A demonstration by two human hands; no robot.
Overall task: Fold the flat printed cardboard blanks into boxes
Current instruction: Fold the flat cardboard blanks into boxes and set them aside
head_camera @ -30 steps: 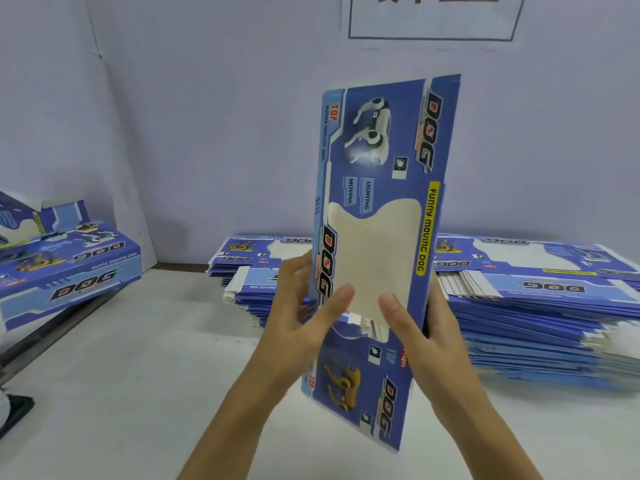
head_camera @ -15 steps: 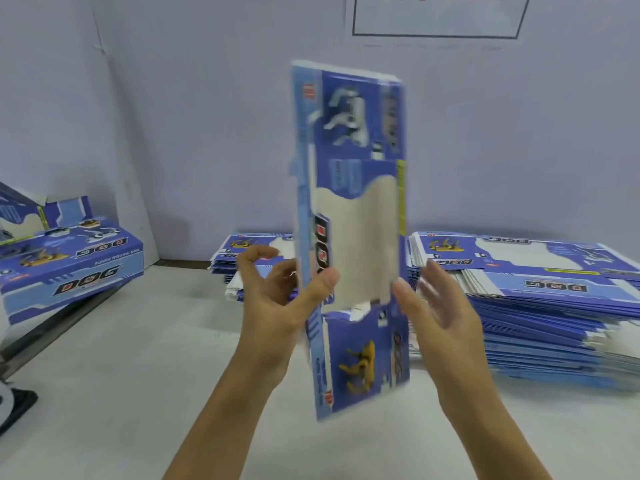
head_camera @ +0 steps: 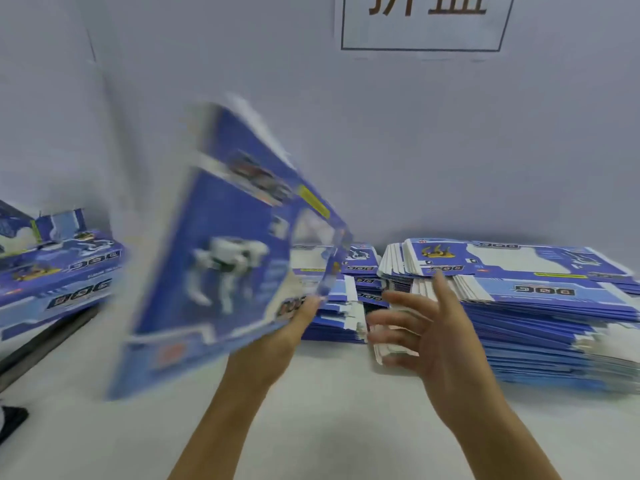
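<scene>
Blank: we hold the blue printed cardboard blank (head_camera: 221, 258), blurred, tilted above the bench's left half.
Left hand (head_camera: 294, 327): pinches its lower edge alone; it could slip.
Right hand (head_camera: 429, 327): fingers spread, empty, near the stacked flat blanks (head_camera: 540, 306); we might knock them.

I see a white table (head_camera: 329, 410) running out to the far wall. At far right a tall stack of flat blue printed blanks (head_camera: 554, 323) lies on it, with a lower stack (head_camera: 339, 306) just beside it toward the middle. At far left folded blue boxes (head_camera: 59, 275) sit at the table's edge, their footing unclear.
</scene>
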